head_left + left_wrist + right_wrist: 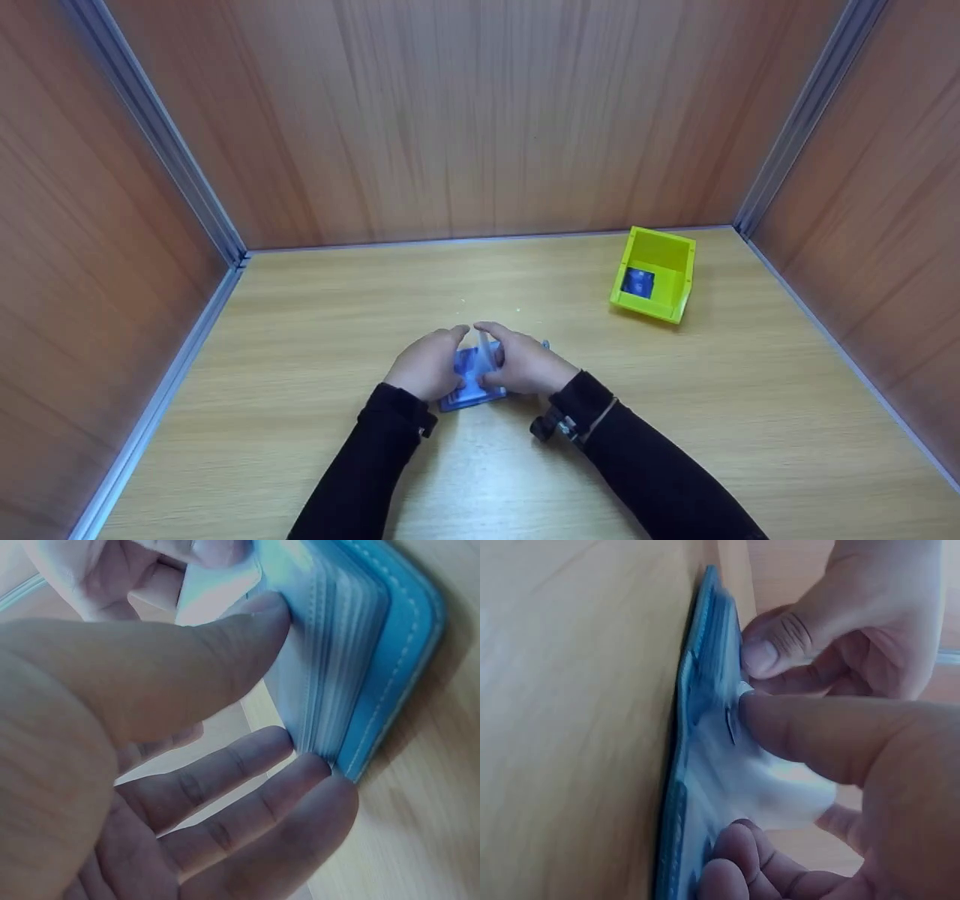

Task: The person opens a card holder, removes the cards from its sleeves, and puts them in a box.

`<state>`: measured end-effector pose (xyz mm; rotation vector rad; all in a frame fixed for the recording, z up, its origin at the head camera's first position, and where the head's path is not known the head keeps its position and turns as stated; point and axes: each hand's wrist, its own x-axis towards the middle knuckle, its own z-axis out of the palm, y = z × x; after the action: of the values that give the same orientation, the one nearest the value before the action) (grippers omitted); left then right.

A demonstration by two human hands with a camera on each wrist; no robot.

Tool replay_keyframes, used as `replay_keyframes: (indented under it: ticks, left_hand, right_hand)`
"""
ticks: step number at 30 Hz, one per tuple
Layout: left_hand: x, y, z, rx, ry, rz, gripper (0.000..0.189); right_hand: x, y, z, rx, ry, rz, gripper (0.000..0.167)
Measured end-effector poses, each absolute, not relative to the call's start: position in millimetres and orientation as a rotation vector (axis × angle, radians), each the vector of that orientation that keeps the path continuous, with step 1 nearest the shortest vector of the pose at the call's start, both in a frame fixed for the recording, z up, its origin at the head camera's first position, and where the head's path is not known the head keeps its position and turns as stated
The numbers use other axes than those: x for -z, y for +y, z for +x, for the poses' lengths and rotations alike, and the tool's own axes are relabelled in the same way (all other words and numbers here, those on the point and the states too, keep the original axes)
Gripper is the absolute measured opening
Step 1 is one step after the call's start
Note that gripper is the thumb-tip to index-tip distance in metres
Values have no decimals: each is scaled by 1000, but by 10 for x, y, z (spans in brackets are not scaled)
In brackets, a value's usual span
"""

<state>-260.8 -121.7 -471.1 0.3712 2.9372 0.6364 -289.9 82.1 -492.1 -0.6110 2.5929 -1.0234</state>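
Note:
A blue card holder [474,401] with stitched edges lies spread on the table, its clear plastic sleeves [341,652] stacked inside. At its left side is my left hand [430,365]; the thumb lies on the sleeves while the fingertips touch their lower edge. My right hand [529,363] is on the other side, thumb and fingers around a raised, bent clear sleeve [780,787]. Both thumbs are close together in the right wrist view. The hands cover part of the holder, so whether a card sits in the raised sleeve cannot be told.
A yellow-green bin [679,255] stands at the back right of the wooden table [315,315], with a dark blue item [637,282] inside. Wood-grain panels [480,120] with grey metal edging enclose the table at the back and both sides.

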Motion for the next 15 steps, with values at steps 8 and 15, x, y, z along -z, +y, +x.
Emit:
replay_keyframes:
  ticks: [8, 15]
  left_hand:
    - [4724, -1215, -2607, -602, 2965, 398, 68]
    - [4719, -1204, -2615, -597, 2945, 371, 61]
  right_hand:
    - [4943, 887, -2997, 1227, 2552, -449, 58]
    - [4933, 1002, -3098, 1309, 2571, -255, 42]
